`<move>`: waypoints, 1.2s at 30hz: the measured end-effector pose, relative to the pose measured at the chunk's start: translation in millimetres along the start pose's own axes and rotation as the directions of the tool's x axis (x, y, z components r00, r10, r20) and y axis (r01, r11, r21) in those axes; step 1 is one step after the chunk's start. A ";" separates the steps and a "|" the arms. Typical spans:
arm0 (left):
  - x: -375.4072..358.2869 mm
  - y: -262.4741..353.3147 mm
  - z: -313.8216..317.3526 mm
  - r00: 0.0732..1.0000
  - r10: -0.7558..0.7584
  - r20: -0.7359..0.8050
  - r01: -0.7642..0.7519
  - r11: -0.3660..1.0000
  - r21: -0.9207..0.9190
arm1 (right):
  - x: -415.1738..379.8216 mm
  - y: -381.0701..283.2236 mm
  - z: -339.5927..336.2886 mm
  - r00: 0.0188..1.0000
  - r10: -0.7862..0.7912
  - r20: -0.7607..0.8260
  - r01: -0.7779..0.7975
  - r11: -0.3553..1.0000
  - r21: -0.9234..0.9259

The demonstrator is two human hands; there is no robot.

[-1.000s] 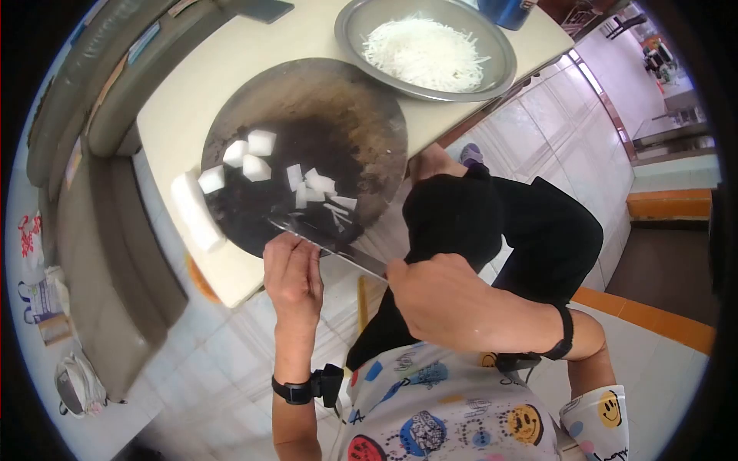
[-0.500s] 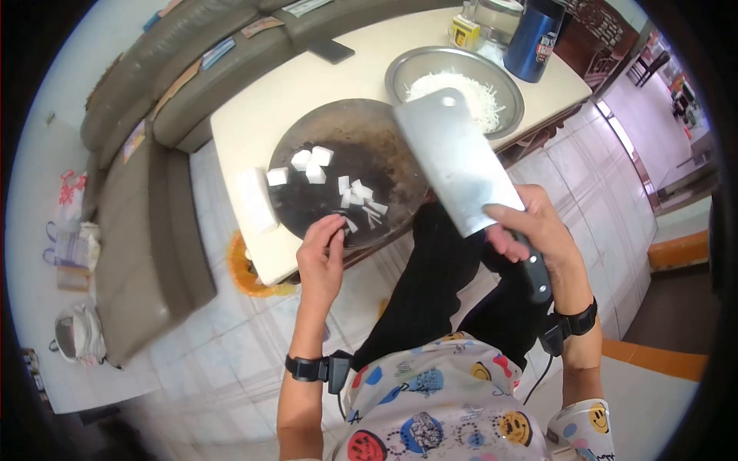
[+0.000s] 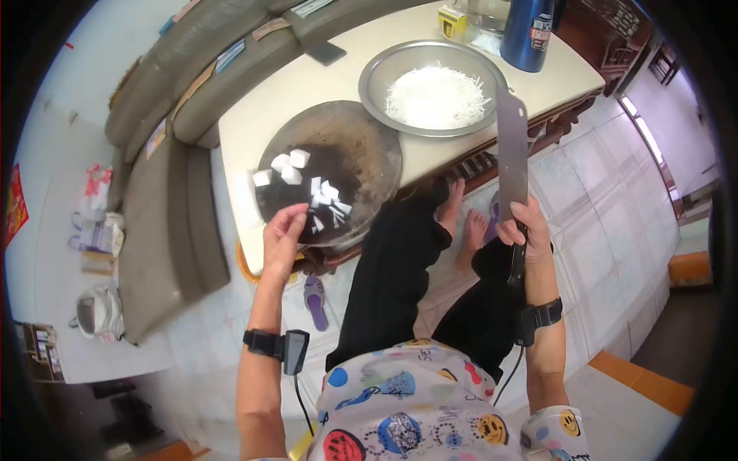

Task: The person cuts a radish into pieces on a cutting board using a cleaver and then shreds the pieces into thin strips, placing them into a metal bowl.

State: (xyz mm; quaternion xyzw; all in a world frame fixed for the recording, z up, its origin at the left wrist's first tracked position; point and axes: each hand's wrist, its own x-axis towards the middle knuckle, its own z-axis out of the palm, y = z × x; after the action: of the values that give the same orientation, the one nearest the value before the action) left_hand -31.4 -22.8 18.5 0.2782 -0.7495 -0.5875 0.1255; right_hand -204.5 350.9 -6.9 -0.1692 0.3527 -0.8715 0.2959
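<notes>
My right hand (image 3: 527,229) grips the black handle of a cleaver (image 3: 513,157), whose broad blade points up, turned nearly edge-on, off the table's right front side. My left hand (image 3: 283,237) is at the near left edge of a round, dark chopping board (image 3: 369,150), thumb and fingertips pressed together; what they hold, if anything, I cannot make out. Beside those fingertips lie thin white cut pieces (image 3: 329,190). Several thicker white chunks (image 3: 290,175) sit farther back on the board. A larger white block (image 3: 254,201) stands at the board's left side, partly hidden.
A steel bowl (image 3: 374,107) of white shreds (image 3: 437,96) stands behind the board on the cream table (image 3: 238,127). Farther back are a blue bottle (image 3: 527,37), a yellow box (image 3: 452,23) and a phone (image 3: 327,53). A grey sofa (image 3: 169,238) flanks the table. A purple slipper (image 3: 314,302) lies on the floor.
The cleaver has swung from a tilted, flat-facing position over the bowl's edge to upright and nearly edge-on, farther right. My left hand stays by the thin pieces. The whole view has shifted.
</notes>
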 end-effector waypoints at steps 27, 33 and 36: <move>-75.7 202.7 -90.0 0.947 0.271 -0.173 -0.245 0.956 0.160 | 0.6 -3.5 2.6 0.999 0.035 -0.011 -0.035 0.999 0.042; -79.7 219.5 -10.4 0.933 0.351 0.077 -0.356 0.878 0.321 | -21.1 -12.1 -9.4 0.997 -0.005 -0.077 0.004 1.000 -0.016; -69.7 194.1 10.6 0.930 0.314 0.190 -0.356 0.898 0.260 | -29.8 -13.6 -11.6 0.995 -0.009 -0.103 -0.001 0.996 -0.095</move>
State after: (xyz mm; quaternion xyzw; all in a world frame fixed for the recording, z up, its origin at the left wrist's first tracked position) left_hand -32.5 55.2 209.8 0.1173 -0.8710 -0.4594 0.1285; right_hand -192.8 383.6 -7.8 -0.1386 0.4079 -0.8620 0.2671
